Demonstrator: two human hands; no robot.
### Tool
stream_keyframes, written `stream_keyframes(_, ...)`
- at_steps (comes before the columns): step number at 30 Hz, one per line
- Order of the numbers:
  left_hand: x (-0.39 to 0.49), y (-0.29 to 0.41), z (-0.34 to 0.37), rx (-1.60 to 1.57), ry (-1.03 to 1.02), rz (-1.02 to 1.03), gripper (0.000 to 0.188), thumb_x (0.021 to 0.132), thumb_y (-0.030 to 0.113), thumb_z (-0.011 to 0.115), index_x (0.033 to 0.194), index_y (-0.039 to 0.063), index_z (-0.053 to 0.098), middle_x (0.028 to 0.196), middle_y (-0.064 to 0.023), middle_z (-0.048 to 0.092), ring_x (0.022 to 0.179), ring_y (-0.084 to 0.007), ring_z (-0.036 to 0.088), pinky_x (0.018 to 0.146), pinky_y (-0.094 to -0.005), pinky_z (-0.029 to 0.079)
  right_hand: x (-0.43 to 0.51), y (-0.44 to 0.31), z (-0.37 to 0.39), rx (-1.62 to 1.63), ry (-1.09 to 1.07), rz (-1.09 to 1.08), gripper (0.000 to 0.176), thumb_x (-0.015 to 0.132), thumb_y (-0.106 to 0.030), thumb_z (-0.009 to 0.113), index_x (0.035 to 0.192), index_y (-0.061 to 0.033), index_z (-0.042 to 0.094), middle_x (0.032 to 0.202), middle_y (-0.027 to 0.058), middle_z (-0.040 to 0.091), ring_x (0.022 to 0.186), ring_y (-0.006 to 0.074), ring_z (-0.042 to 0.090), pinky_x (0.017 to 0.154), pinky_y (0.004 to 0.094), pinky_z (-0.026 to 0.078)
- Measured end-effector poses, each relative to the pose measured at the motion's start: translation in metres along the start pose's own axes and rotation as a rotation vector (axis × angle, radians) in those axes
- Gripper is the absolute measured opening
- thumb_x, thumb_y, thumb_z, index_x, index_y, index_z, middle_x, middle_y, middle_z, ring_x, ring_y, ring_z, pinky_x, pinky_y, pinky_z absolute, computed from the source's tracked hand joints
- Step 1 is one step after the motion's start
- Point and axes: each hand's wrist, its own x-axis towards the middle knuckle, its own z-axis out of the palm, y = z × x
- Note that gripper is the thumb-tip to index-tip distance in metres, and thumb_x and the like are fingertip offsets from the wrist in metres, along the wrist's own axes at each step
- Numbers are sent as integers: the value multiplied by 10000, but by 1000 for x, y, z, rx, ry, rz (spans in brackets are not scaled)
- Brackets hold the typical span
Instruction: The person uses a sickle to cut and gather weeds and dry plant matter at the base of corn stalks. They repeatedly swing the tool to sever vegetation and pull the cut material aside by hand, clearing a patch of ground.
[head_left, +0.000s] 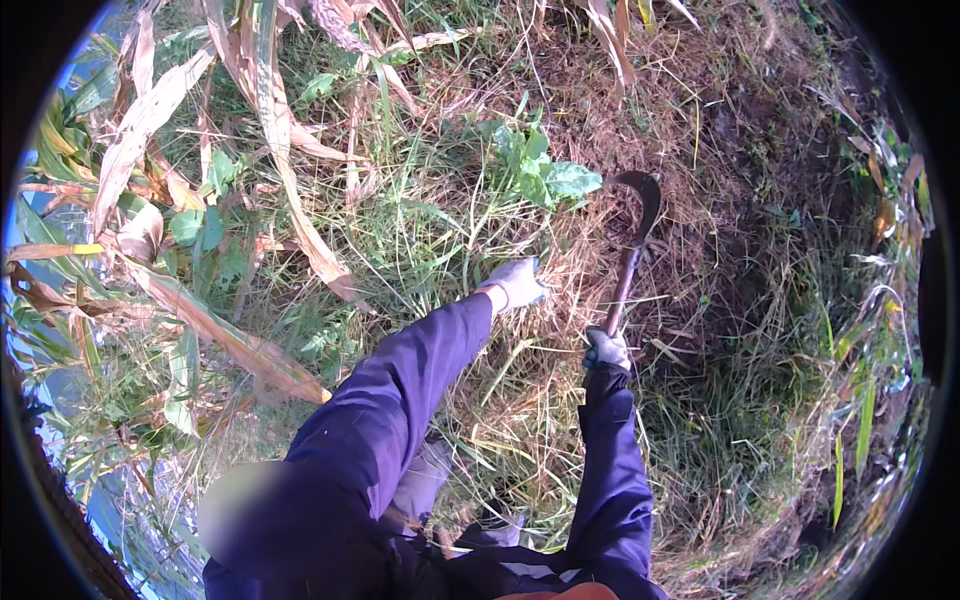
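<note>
My right hand (607, 349), in a light glove, is closed around the wooden handle of a sickle (622, 289). The sickle's dark curved blade (649, 202) points away from me, its hooked tip turned left beside a broad-leaved green plant (551, 182). My left hand (517, 283), also gloved, is stretched forward just left of the sickle, low over dry cut grass (566, 277) and near green grass stems (472, 236). Its fingers look curled and face away from me, so whether they grip any stems is hidden.
Dry maize stalks and leaves (289, 187) stand and droop on the left, some close to my left sleeve. Matted brown grass (720, 150) covers the ground ahead and right. Longer green grass (735, 420) grows at the lower right. My legs (424, 480) are below.
</note>
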Motion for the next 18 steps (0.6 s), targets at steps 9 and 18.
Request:
stream_keyframes(9, -147, -134, 33, -208, -52, -264, 631, 813, 444, 735, 1282, 44, 599, 1199, -209, 677, 1101, -351, 656, 954, -409, 504, -127, 92, -133, -260, -14, 282, 218, 840, -85, 704, 1033, -68, 603, 667, 10, 554, 435, 110, 469, 378, 270, 385)
stream_keyframes(18, -170, -201, 78, -223, 81, -422, 666, 809, 475, 757, 1283, 42, 581, 1098, -183, 716, 997, -348, 689, 869, -409, 537, -83, 95, -31, -199, 60, 317, 223, 829, -182, 737, 992, -73, 630, 698, 24, 592, 466, 111, 512, 420, 273, 427)
